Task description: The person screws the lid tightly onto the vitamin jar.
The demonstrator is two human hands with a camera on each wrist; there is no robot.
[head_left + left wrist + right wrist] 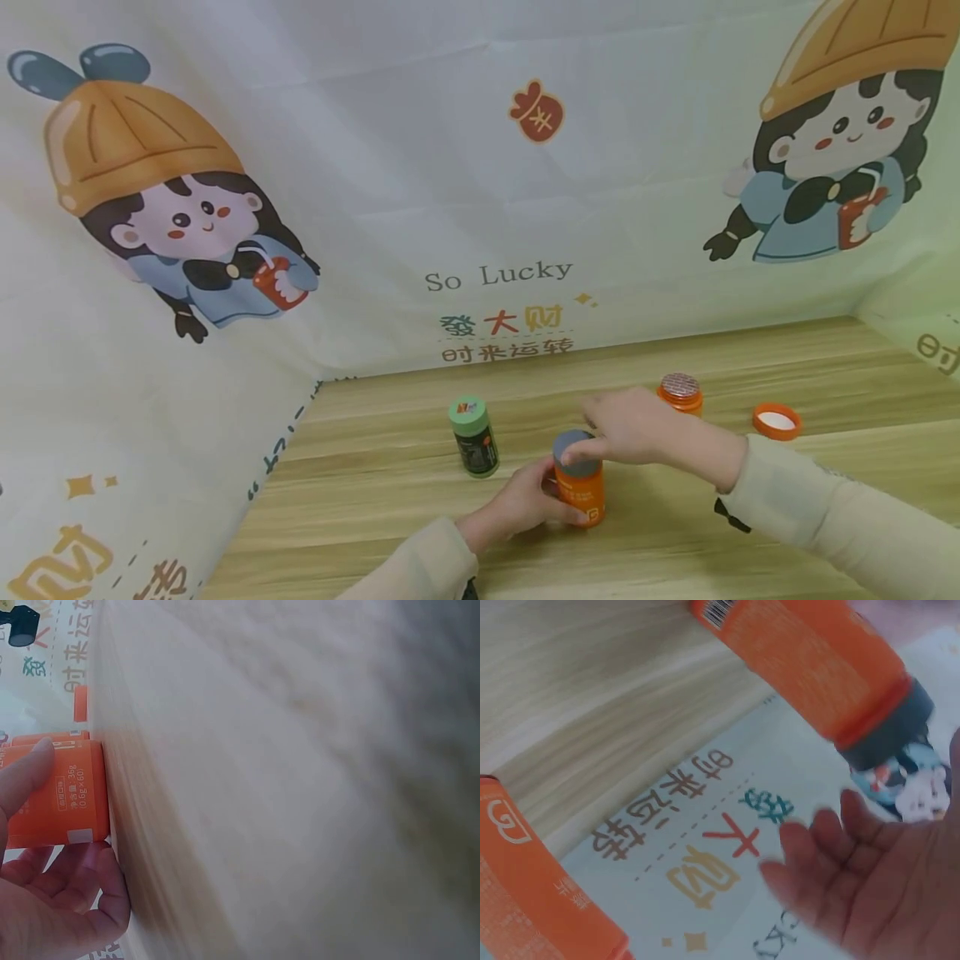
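My left hand (523, 502) holds an upright orange bottle (582, 497) on the table, thumb and fingers on either side of its body. The left wrist view shows the thumb across the printed side of this bottle (64, 791) and fingers below. A grey lid (581, 469) tops the bottle. Over that lid hovers my right hand (637, 429), its thumb overlapping it in the head view. In the right wrist view, my right hand (877, 877) has loosely bent, spread fingers, with a gap between them and the grey lid (889, 729).
A second orange bottle (681, 405), uncapped with a silvery seal on its mouth, stands behind my right hand. Farther right, an orange cap (777, 434) lies with its white inside up. Left of the hands stands a dark bottle with a green lid (471, 422). Printed cloth (420, 208) encloses the table.
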